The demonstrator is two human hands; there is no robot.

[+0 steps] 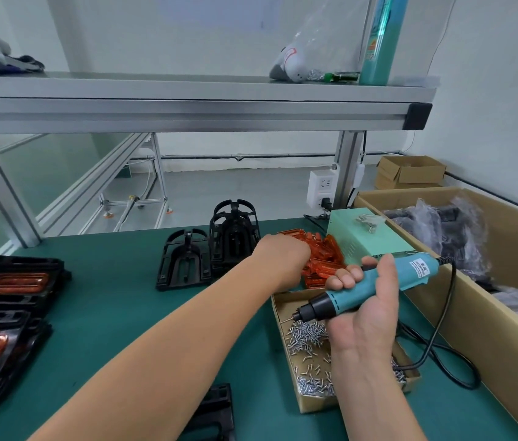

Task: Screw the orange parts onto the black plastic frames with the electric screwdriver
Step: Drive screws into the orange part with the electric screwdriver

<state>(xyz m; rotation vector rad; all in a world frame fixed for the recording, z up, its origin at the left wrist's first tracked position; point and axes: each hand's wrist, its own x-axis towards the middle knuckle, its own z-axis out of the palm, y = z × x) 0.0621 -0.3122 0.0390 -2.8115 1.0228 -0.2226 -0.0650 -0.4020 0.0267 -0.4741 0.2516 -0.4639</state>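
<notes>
My right hand point(362, 310) grips the teal electric screwdriver point(375, 283), its black tip hanging over a cardboard tray of screws point(308, 338). My left hand point(283, 254) reaches across into the heap of orange parts point(327, 256) at the back; its fingers are hidden from view among them. Bare black plastic frames point(184, 261) lie flat and stand stacked point(233, 237) just left of that heap. Frames with orange parts fitted point(6, 310) are piled at the left edge. Another black frame point(216, 412) lies at the bottom under my left arm.
A pale green power box point(365, 237) sits behind the orange parts, its black cable point(445, 338) looping on the green mat. A large carton of bagged black parts point(461, 237) runs along the right. An aluminium shelf point(187, 103) spans overhead.
</notes>
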